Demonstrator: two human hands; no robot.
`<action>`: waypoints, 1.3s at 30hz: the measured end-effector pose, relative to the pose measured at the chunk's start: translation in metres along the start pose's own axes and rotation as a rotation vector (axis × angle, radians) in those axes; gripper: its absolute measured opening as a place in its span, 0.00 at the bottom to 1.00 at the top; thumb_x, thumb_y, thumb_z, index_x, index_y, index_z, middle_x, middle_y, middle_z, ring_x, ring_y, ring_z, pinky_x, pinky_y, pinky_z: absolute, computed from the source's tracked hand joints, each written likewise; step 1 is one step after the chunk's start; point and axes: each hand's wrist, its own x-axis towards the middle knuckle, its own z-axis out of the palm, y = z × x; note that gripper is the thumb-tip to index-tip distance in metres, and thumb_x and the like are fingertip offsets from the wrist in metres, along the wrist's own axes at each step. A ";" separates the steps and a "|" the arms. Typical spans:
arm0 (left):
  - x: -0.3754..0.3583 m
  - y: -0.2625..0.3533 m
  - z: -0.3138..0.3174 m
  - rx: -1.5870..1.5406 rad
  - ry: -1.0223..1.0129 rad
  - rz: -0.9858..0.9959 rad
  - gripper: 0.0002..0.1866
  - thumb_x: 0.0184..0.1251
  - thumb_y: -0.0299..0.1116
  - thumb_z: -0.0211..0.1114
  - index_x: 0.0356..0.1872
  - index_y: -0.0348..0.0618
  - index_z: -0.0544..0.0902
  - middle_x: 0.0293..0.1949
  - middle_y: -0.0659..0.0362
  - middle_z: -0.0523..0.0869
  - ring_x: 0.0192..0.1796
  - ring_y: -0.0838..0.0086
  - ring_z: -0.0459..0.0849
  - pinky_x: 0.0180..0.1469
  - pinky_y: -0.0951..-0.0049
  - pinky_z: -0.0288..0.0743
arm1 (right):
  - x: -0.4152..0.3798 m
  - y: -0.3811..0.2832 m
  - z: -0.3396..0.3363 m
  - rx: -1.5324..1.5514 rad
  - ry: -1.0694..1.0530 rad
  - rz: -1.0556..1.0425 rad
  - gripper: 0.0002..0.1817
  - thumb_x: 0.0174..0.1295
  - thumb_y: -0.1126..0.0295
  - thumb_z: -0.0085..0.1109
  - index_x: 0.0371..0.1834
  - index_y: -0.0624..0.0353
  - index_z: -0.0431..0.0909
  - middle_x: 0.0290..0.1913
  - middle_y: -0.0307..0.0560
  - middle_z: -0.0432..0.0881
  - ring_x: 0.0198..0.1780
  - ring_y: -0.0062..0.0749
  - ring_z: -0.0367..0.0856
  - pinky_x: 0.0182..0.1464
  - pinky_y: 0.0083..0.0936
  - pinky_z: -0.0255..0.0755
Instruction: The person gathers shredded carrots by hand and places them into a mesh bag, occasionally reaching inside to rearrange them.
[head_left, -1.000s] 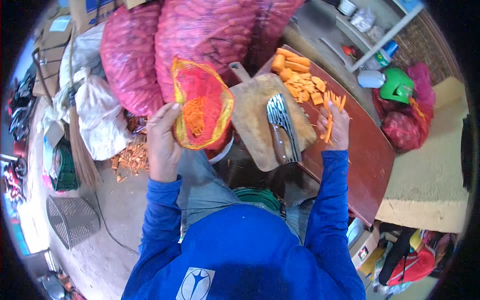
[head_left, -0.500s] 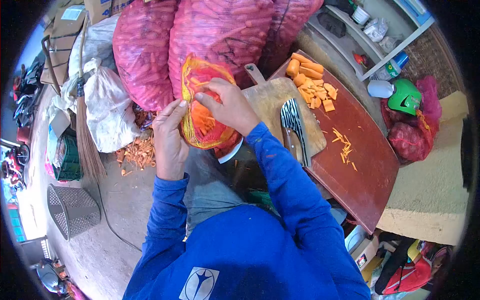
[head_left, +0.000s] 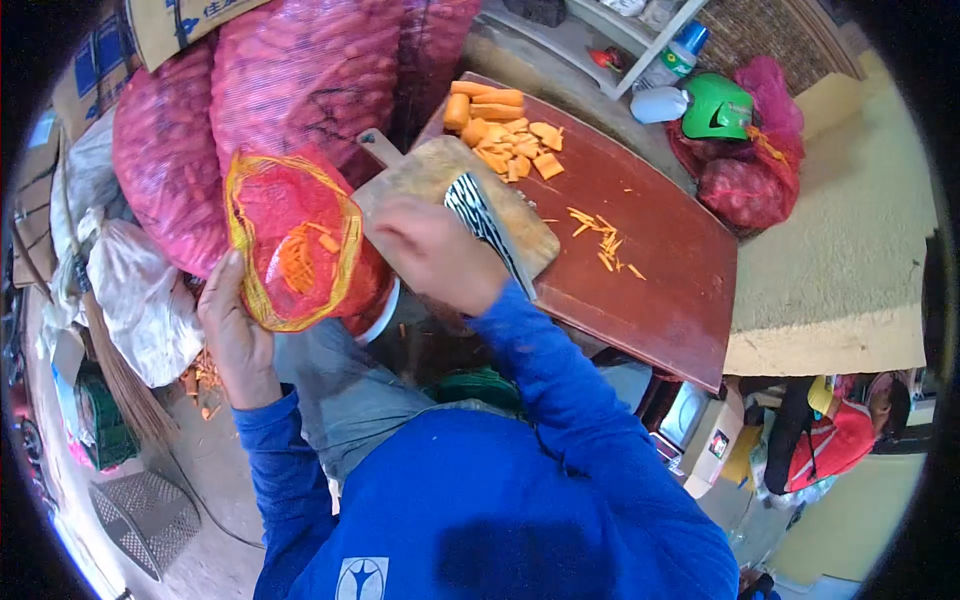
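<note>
My left hand (head_left: 238,325) grips the yellow-edged rim of a red mesh bag (head_left: 345,190), its thumb on the near side. The bag's mouth gapes, and orange carrot strips (head_left: 297,262) lie inside. My right hand (head_left: 440,250) is over the wooden cutting board (head_left: 535,245), fingers curled together and a little blurred; whether anything is in them is hidden. Beside and partly under that hand, a knife with a black-and-white striped blade (head_left: 480,215) lies on the board, its handle covered. Cut carrot chunks (head_left: 515,145) and carrot lengths (head_left: 497,104) are piled beyond the board.
The board rests on a red-brown tabletop (head_left: 660,290), where loose carrot strips (head_left: 603,240) lie. Large pink mesh sacks (head_left: 310,80) stand behind the bag. A green helmet (head_left: 717,107) and a red mesh sack (head_left: 745,190) sit at right. A broom (head_left: 120,375) leans at left.
My right hand has left the mesh bag and moved right, over the board. The bag's mouth now faces me more openly in my left hand. The view has turned to the right.
</note>
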 end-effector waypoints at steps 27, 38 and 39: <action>-0.007 0.004 -0.009 0.125 -0.027 -0.007 0.15 0.75 0.26 0.60 0.56 0.27 0.80 0.51 0.49 0.88 0.49 0.69 0.89 0.54 0.70 0.83 | -0.146 0.212 -0.247 -0.967 0.208 0.689 0.22 0.61 0.59 0.65 0.54 0.63 0.82 0.54 0.60 0.83 0.56 0.60 0.79 0.61 0.48 0.71; -0.004 -0.004 -0.020 0.141 0.006 -0.017 0.14 0.75 0.26 0.59 0.55 0.28 0.80 0.50 0.49 0.88 0.49 0.69 0.89 0.54 0.72 0.83 | -0.127 0.151 -0.181 -0.751 -0.295 0.600 0.12 0.59 0.58 0.68 0.39 0.52 0.82 0.46 0.49 0.80 0.54 0.50 0.75 0.55 0.49 0.64; -0.002 -0.004 -0.021 0.150 0.004 -0.012 0.13 0.75 0.26 0.60 0.55 0.28 0.80 0.50 0.49 0.88 0.49 0.69 0.89 0.53 0.72 0.83 | -0.133 0.153 -0.185 -0.808 -0.276 0.583 0.10 0.59 0.61 0.67 0.40 0.50 0.83 0.48 0.47 0.80 0.54 0.50 0.74 0.54 0.50 0.64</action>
